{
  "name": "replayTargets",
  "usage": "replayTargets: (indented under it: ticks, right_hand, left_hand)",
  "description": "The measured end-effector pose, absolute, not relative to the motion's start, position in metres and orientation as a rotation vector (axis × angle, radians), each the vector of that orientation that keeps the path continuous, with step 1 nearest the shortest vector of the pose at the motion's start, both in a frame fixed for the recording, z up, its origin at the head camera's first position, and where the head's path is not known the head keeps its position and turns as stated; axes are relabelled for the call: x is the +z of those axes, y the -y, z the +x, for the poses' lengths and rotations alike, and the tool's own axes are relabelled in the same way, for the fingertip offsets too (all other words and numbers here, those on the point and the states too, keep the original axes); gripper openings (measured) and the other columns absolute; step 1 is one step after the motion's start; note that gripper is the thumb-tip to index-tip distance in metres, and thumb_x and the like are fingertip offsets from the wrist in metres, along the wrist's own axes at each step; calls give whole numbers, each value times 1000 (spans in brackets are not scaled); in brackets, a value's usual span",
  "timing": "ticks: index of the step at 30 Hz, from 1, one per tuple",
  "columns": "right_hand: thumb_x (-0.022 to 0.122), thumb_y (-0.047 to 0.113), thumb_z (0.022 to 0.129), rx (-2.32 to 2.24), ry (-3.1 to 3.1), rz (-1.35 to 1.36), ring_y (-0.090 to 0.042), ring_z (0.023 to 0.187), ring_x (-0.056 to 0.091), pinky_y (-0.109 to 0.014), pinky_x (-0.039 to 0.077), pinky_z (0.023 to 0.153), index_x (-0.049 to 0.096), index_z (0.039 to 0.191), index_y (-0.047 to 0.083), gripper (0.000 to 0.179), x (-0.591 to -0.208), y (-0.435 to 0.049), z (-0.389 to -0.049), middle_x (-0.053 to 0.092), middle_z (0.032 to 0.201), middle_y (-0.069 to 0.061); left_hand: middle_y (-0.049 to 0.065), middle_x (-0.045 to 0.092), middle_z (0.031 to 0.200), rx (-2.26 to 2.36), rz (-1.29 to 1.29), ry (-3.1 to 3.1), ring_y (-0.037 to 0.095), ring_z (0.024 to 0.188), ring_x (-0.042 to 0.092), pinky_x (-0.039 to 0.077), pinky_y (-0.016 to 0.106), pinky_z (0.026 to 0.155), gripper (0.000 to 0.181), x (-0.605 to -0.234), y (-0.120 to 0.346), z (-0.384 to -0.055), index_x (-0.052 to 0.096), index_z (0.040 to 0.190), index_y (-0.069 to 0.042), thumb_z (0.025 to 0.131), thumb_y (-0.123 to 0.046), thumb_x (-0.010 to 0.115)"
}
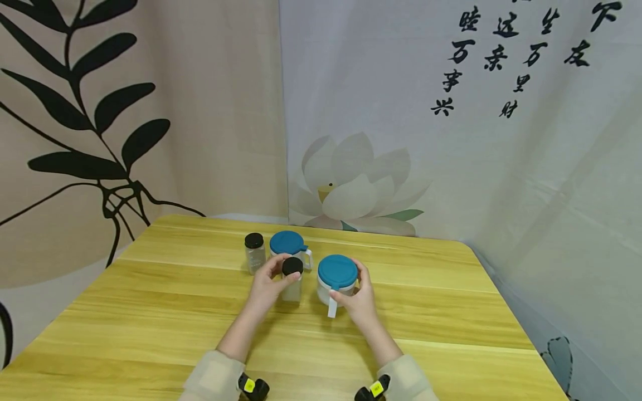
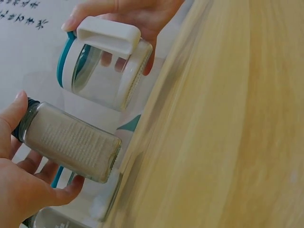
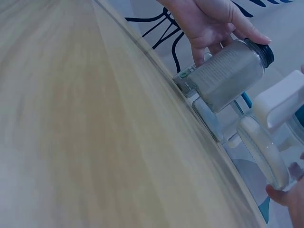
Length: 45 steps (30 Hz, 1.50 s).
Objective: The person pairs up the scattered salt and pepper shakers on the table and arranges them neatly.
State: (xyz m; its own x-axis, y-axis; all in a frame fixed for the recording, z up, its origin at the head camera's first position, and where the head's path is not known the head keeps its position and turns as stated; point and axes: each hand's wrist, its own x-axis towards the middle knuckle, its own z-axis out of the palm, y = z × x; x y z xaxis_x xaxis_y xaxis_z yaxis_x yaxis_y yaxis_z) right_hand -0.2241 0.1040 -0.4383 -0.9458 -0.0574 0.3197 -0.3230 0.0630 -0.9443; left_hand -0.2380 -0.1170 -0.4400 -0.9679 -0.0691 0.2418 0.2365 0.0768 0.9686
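My left hand (image 1: 264,288) grips a square glass spice jar (image 1: 291,291) with a black lid, thumb and fingers near its top. Printed text covers the side of this jar in both wrist views, and its contents look pale. To the right, my right hand (image 1: 363,302) holds a clear glass seasoning pot (image 1: 337,271) with a blue lid, its white handle (image 1: 332,306) pointing toward me. In the left wrist view both the spice jar (image 2: 71,141) and the pot (image 2: 102,78) appear raised off the wooden table (image 2: 228,118).
Behind my left hand stand a second blue-lidded pot (image 1: 286,243) with a white handle and another black-lidded spice jar (image 1: 254,257). Printed cloths (image 1: 361,111) hang beyond the table's back edge. A wrist camera (image 1: 254,388) sits at each sleeve.
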Motion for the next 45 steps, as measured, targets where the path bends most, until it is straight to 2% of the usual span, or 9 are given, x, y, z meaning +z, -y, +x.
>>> replayTargets:
  ticks: [5, 8, 17, 22, 27, 32, 36, 41, 45]
  right_hand:
    - [81, 2, 72, 1981, 2117, 405, -37, 122, 40, -46, 38, 90, 33, 142, -2, 85, -438, -110, -223, 44, 134, -23]
    - [80, 1, 72, 1979, 2108, 406, -37, 122, 40, -47, 37, 91, 33, 142, -3, 84, -438, -113, -223, 44, 134, -24]
    - [78, -3, 73, 1959, 2078, 422, -36, 121, 40, -50, 36, 95, 32, 139, -9, 81, -445, -124, -225, 43, 133, -26]
    - [76, -7, 72, 1956, 2071, 403, -29, 119, 42, -49, 35, 97, 32, 139, -11, 80, -447, -133, -226, 43, 133, -26]
    - [76, -8, 72, 1977, 2051, 396, -21, 118, 42, -49, 33, 98, 32, 140, -8, 81, -456, -143, -231, 44, 134, -23]
    - [75, -9, 71, 2009, 2036, 376, -22, 121, 40, -51, 28, 102, 33, 142, -2, 82, -471, -152, -240, 43, 136, -19]
    - [75, -8, 72, 1989, 2032, 388, -22, 120, 41, -45, 32, 100, 34, 141, -2, 81, -471, -157, -240, 44, 135, -19]
    - [74, -10, 73, 1954, 2050, 372, -18, 119, 43, -27, 38, 94, 35, 141, -1, 80, -470, -165, -238, 45, 135, -17]
    - [73, -11, 73, 1953, 2052, 367, -16, 118, 43, -21, 40, 92, 34, 142, -1, 80, -469, -173, -237, 44, 136, -18]
  left_hand:
    - [12, 61, 110, -2021, -187, 2134, 26, 104, 54, 47, 25, 75, 47, -438, 110, -235, 58, 125, -2, 82, -9, 77]
    - [14, 61, 110, -2040, -193, 2143, 28, 104, 53, 47, 25, 75, 47, -428, 105, -228, 57, 125, 1, 82, -5, 76]
    - [10, 61, 104, -2029, -207, 2127, 25, 100, 53, 47, 27, 74, 47, -442, 97, -236, 59, 124, -3, 81, -11, 78]
    - [10, 62, 101, -2029, -232, 2115, 25, 98, 54, 47, 28, 73, 45, -443, 92, -237, 61, 122, -5, 80, -12, 79]
    - [9, 61, 101, -2052, -223, 2106, 25, 97, 53, 48, 29, 73, 46, -445, 88, -239, 61, 121, -5, 80, -13, 79]
    - [10, 61, 103, -2066, -217, 2110, 25, 99, 53, 48, 29, 74, 48, -445, 83, -240, 59, 124, -2, 81, -13, 79]
    - [11, 60, 104, -2070, -231, 2125, 25, 100, 53, 46, 32, 79, 46, -440, 78, -237, 59, 123, -1, 82, -10, 77]
    - [13, 60, 101, -2069, -273, 2132, 28, 98, 52, 45, 38, 80, 42, -426, 70, -228, 59, 121, 4, 83, -3, 74]
    - [10, 62, 100, -2063, -277, 2129, 25, 97, 54, 43, 41, 85, 42, -431, 63, -231, 60, 120, 1, 83, -6, 75]
